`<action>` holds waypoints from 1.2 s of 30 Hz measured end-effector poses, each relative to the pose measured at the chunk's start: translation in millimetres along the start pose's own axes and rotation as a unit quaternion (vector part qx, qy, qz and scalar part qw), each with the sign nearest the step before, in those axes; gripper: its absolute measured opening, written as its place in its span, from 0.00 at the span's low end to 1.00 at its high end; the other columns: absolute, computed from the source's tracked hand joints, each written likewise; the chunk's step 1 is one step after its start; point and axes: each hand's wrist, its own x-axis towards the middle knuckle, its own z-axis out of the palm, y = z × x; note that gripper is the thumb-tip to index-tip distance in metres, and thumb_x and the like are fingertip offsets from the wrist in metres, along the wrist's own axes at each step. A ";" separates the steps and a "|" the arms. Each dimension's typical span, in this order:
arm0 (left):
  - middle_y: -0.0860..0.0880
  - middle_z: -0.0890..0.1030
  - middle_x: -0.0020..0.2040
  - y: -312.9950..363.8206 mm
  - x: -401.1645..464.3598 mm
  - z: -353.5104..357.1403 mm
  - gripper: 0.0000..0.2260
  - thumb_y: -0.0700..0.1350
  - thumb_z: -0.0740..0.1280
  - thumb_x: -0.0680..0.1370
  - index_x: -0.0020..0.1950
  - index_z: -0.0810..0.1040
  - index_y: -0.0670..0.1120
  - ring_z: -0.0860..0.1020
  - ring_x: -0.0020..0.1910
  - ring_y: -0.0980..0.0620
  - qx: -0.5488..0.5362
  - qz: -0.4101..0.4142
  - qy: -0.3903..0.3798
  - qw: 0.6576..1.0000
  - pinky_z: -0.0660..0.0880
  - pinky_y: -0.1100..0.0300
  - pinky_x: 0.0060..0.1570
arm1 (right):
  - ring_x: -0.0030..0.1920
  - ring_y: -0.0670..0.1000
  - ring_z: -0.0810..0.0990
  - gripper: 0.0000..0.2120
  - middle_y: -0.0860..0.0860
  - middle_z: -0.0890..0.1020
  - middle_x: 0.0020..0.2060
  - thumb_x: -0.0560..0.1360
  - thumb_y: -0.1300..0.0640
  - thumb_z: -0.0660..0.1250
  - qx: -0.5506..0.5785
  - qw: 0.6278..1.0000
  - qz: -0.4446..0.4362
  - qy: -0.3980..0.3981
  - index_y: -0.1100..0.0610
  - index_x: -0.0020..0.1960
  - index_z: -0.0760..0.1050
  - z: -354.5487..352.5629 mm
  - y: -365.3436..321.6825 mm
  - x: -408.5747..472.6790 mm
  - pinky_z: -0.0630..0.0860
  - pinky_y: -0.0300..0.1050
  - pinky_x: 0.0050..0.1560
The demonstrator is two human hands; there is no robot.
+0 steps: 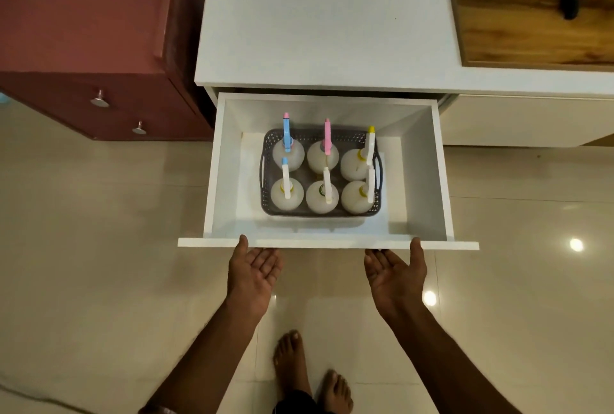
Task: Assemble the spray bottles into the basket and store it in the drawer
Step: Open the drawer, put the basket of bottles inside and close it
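A grey perforated basket [377, 206] stands on the floor of a white drawer [226, 161] that is pulled far out. Several white spray bottles stand upright in it in two rows; one at the back left [288, 152] has a blue nozzle, the one beside it [323, 156] a pink nozzle. My left hand [254, 269] and my right hand [395, 272] are palm-up under the drawer's front panel [329, 243]. Each thumb rests on the panel's top edge and the fingers are spread beneath it. Neither hand holds a bottle.
The drawer belongs to a white cabinet [325, 21] with a bare top. A dark red cabinet with two metal knobs [99, 99] stands to the left. A wooden board [531, 8] lies at the upper right. My bare feet [312, 373] stand on glossy floor tiles.
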 end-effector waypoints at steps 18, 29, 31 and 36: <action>0.38 0.75 0.66 61.5 44.8 91.7 0.32 0.61 0.61 0.79 0.73 0.65 0.38 0.78 0.61 0.42 -0.008 0.010 0.020 1.000 0.72 0.48 0.64 | 0.68 0.58 0.74 0.42 0.61 0.71 0.72 0.75 0.34 0.62 0.019 1.000 0.011 -0.011 0.64 0.76 0.61 97.9 -48.0 48.6 0.82 0.38 0.36; 0.37 0.72 0.70 100.9 74.6 150.6 0.37 0.65 0.61 0.77 0.74 0.64 0.37 0.76 0.64 0.40 -0.038 -0.003 0.042 0.998 0.71 0.48 0.66 | 0.67 0.59 0.76 0.42 0.61 0.72 0.71 0.75 0.34 0.62 0.002 1.000 0.019 0.005 0.64 0.76 0.62 160.5 -78.8 80.3 0.81 0.39 0.37; 0.36 0.72 0.70 109.3 80.2 160.8 0.38 0.66 0.61 0.76 0.73 0.65 0.37 0.77 0.63 0.40 -0.046 -0.010 0.047 0.998 0.72 0.48 0.64 | 0.68 0.59 0.75 0.42 0.61 0.71 0.72 0.75 0.34 0.62 0.002 1.000 0.021 0.010 0.64 0.76 0.61 172.4 -82.5 86.5 0.79 0.40 0.42; 0.36 0.70 0.71 132.0 92.5 185.7 0.41 0.67 0.61 0.75 0.75 0.62 0.37 0.75 0.65 0.39 -0.042 -0.025 0.034 0.998 0.72 0.48 0.63 | 0.71 0.60 0.72 0.42 0.61 0.67 0.74 0.76 0.35 0.61 0.010 1.000 0.011 0.016 0.63 0.77 0.58 202.6 -91.1 99.7 0.74 0.43 0.48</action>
